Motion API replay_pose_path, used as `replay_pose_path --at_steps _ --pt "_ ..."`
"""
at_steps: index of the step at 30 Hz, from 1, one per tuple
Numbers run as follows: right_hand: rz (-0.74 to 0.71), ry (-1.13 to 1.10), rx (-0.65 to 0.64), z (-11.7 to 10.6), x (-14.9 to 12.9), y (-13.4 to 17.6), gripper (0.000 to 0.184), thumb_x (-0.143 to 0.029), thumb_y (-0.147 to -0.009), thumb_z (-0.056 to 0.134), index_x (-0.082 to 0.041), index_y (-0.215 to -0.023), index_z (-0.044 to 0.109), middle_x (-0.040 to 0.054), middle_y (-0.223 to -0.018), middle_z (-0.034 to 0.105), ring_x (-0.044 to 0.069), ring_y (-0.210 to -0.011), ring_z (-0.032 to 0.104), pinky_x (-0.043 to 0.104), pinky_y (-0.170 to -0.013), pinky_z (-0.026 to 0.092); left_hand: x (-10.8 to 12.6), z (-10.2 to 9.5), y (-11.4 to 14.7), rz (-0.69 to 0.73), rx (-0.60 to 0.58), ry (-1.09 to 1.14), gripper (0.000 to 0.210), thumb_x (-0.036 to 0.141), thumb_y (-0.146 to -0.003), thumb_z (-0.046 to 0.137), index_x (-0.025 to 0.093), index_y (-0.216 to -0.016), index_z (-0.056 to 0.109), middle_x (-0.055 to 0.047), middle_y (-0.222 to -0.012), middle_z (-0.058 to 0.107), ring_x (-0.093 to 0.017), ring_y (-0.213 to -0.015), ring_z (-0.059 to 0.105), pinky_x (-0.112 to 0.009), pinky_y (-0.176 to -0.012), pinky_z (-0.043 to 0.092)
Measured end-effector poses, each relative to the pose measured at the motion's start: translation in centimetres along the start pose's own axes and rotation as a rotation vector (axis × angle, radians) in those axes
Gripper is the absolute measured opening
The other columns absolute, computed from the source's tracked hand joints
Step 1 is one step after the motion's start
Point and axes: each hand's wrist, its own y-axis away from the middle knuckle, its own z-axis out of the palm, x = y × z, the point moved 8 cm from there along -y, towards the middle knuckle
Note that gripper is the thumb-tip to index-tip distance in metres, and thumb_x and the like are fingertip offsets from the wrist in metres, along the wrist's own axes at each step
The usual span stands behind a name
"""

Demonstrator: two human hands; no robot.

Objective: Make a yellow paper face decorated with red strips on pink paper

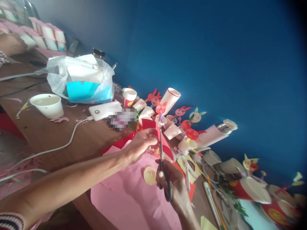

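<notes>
My left hand (pixel 145 142) pinches a piece of red paper (pixel 165 144) above the middle of the work area. A pair of scissors (pixel 162 156) is gripped in my right hand (pixel 174 179), its blades pointing away from me and lying against the red paper. Whether the blades are parted is hard to make out. Below both hands spreads a large pink paper sheet (pixel 134 198), and on it lies a round yellow paper piece (pixel 150 175) with pink spots.
Paper cups with paper animal faces (pixel 180 111) line the blue wall. At left stand a white cup (pixel 46 105), a filled plastic bag (pixel 88 91) and a white power bank (pixel 105 110) with its cable. A flask (pixel 216 132) leans at right. Another person's hand (pixel 11 44) shows far left.
</notes>
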Motion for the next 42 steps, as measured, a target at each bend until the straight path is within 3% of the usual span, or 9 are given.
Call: replay_pose_path --at_steps 3,8,17,24,33,42 --pt "0.028 -0.062 -0.013 -0.1 0.0 0.2 0.045 -0.044 -0.067 0.075 -0.018 -0.102 0.067 0.0010 -0.071 0.059 0.013 -0.061 0.054 0.018 -0.045 0.041 0.1 0.3 0.1 -0.004 -0.021 0.004 0.024 0.019 -0.062 0.066 0.014 -0.082 0.054 0.003 -0.069 0.054 -0.010 -0.061 0.057 -0.026 -0.065 0.047" --pt "0.044 -0.086 -0.033 0.3 -0.2 0.4 0.050 -0.051 -0.066 0.074 -0.017 -0.102 0.066 0.0016 -0.071 0.058 0.013 -0.060 0.053 0.021 -0.047 0.044 0.8 0.9 0.5 0.063 -0.028 -0.041 0.032 0.020 -0.066 0.066 0.014 -0.095 0.055 0.000 -0.076 0.057 -0.011 -0.062 0.056 -0.026 -0.060 0.046" --pt "-0.045 -0.073 -0.014 0.6 -0.4 0.7 0.054 -0.056 -0.075 0.065 -0.017 -0.113 0.060 0.0022 -0.074 0.061 0.013 -0.061 0.052 0.023 -0.051 0.042 1.4 1.5 0.6 0.170 -0.108 0.019 0.026 0.014 -0.070 0.064 0.014 -0.095 0.057 0.002 -0.070 0.054 -0.009 -0.060 0.050 -0.023 -0.060 0.040" --pt "-0.077 -0.079 -0.011 0.5 -0.3 0.8 0.056 -0.059 -0.075 0.064 -0.017 -0.113 0.061 0.0008 -0.068 0.059 0.011 -0.054 0.047 0.022 -0.049 0.042 1.3 1.4 0.7 0.156 -0.124 0.011 0.031 0.013 -0.072 0.063 0.016 -0.103 0.059 0.003 -0.070 0.053 -0.009 -0.061 0.049 -0.024 -0.062 0.041" --pt "-0.095 -0.091 0.003 0.4 -0.3 0.8 0.056 -0.059 -0.074 0.065 -0.018 -0.112 0.063 -0.0036 -0.056 0.050 0.010 -0.048 0.042 0.022 -0.047 0.041 1.3 1.7 0.7 0.171 -0.172 0.053 0.024 0.017 -0.072 0.065 0.016 -0.096 0.059 0.001 -0.074 0.054 -0.013 -0.067 0.054 -0.027 -0.067 0.045" --pt "-0.079 -0.074 0.031 0.5 -0.9 0.9 0.052 -0.060 -0.072 0.065 -0.015 -0.099 0.066 -0.0039 -0.050 0.049 0.008 -0.041 0.040 0.020 -0.040 0.040 0.9 1.5 0.6 0.157 -0.171 0.056 0.032 0.016 -0.073 0.065 0.018 -0.104 0.059 -0.001 -0.081 0.060 -0.012 -0.070 0.057 -0.027 -0.069 0.046"
